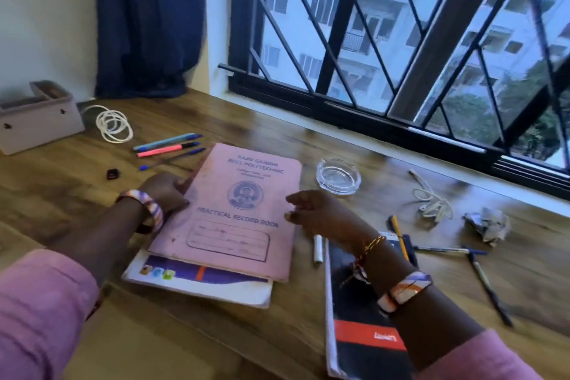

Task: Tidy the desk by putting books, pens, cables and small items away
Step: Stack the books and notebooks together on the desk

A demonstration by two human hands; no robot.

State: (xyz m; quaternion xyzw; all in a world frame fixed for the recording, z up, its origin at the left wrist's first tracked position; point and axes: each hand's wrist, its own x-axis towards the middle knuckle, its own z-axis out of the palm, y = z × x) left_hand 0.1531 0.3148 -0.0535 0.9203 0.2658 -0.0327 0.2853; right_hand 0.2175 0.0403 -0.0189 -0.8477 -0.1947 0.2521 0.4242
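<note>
Pink sleeves frame the near edge, and between them a pink record book (234,210) lies flat on a white-and-purple book (197,282), its long axis running away from the camera and leaning slightly right, title end toward the window (401,40). Of the hands, the left hand (165,191) grips the book's left edge; the right hand (317,213) rests at its right edge, fingers loosely curled. A black notebook (361,327) lies just right. Wood-grain table (277,133) runs under a barred window; blue curtain (148,21) hangs in the corner.

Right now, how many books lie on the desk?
3: pink record book atop a white-and-purple book, and a black book under the right arm. More may hide beneath.
</note>
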